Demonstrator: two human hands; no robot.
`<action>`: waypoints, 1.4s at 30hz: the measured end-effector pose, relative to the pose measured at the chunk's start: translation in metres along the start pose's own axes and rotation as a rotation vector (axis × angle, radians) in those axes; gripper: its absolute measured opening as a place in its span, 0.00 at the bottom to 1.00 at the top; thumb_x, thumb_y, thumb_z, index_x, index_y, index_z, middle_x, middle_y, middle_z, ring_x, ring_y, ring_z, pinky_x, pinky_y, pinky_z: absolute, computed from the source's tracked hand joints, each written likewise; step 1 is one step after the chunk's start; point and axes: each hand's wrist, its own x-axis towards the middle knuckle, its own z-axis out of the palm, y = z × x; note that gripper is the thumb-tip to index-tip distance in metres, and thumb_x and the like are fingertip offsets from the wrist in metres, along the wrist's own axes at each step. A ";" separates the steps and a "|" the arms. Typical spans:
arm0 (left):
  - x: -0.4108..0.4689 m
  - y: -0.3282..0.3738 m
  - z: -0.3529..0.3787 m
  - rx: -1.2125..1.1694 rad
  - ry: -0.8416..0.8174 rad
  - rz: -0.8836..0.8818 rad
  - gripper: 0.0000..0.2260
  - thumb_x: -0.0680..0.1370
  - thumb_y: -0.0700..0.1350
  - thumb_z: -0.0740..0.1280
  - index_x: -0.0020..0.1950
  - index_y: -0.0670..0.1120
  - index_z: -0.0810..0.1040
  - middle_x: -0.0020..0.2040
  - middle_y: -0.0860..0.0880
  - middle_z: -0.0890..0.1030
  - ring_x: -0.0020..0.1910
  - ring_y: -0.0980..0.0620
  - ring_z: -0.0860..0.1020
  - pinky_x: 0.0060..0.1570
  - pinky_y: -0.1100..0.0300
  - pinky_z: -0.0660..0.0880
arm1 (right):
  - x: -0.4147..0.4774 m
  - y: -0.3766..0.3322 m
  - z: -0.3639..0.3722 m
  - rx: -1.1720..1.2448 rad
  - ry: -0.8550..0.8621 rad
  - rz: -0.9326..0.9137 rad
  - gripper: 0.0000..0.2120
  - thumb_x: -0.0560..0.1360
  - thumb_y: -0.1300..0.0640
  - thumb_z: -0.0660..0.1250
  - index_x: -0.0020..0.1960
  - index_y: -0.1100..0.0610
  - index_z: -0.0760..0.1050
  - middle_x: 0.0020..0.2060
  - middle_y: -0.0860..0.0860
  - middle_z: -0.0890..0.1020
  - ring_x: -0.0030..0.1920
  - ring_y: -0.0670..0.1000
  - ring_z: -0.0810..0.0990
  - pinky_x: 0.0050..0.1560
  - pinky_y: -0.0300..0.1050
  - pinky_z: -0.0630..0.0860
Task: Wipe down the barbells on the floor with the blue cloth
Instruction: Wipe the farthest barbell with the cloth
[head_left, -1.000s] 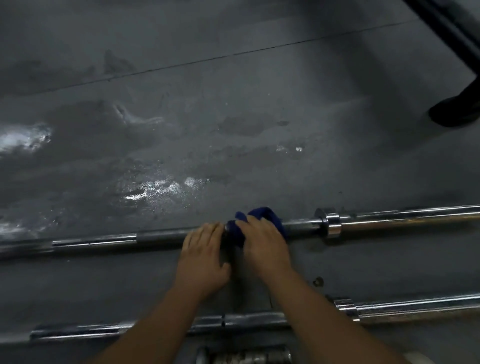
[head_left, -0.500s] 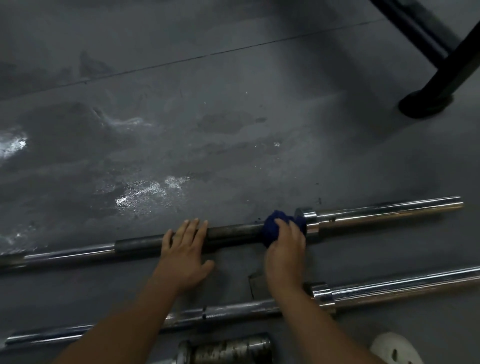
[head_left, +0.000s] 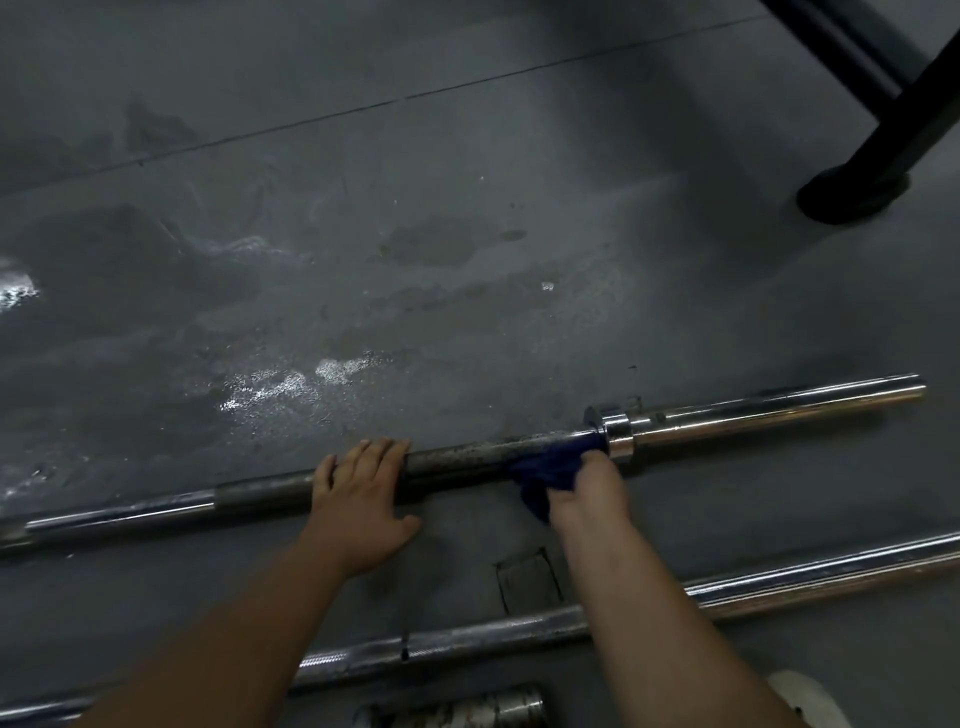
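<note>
A long steel barbell lies across the grey floor, its chrome sleeve and collar at the right. My right hand grips the blue cloth against the dark shaft, right beside the collar. A flap of the cloth hangs down toward the floor. My left hand rests flat over the shaft further left, fingers straight. A second barbell lies nearer to me, partly hidden by both forearms.
A short chrome bar end lies at the bottom edge. A black rack leg with a round foot stands at the upper right. The floor beyond the bar has wet, shiny patches. A white shoe tip shows at bottom right.
My right hand has slid the blue cloth to the right along the shaft, from beside my left hand up to the collar. My left hand has stayed on the shaft.
</note>
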 end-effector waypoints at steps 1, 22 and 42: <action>0.001 0.000 0.000 -0.009 0.002 -0.003 0.50 0.57 0.67 0.45 0.81 0.57 0.48 0.81 0.53 0.52 0.79 0.50 0.48 0.75 0.47 0.41 | 0.000 -0.009 0.001 0.126 0.000 0.053 0.06 0.75 0.65 0.57 0.42 0.58 0.71 0.36 0.53 0.74 0.32 0.51 0.72 0.23 0.34 0.70; -0.020 0.067 0.031 0.049 0.169 0.017 0.49 0.65 0.57 0.70 0.81 0.48 0.52 0.81 0.41 0.52 0.79 0.35 0.50 0.75 0.40 0.46 | 0.013 -0.004 0.004 0.004 -0.043 0.098 0.22 0.69 0.39 0.74 0.52 0.55 0.77 0.43 0.51 0.83 0.44 0.55 0.82 0.32 0.47 0.78; 0.002 0.043 0.010 -0.092 0.201 0.158 0.39 0.70 0.58 0.63 0.80 0.49 0.58 0.80 0.47 0.59 0.79 0.45 0.57 0.76 0.48 0.51 | -0.053 0.058 0.015 -1.014 -0.163 -1.064 0.17 0.74 0.67 0.63 0.61 0.56 0.77 0.58 0.50 0.72 0.57 0.52 0.74 0.62 0.45 0.71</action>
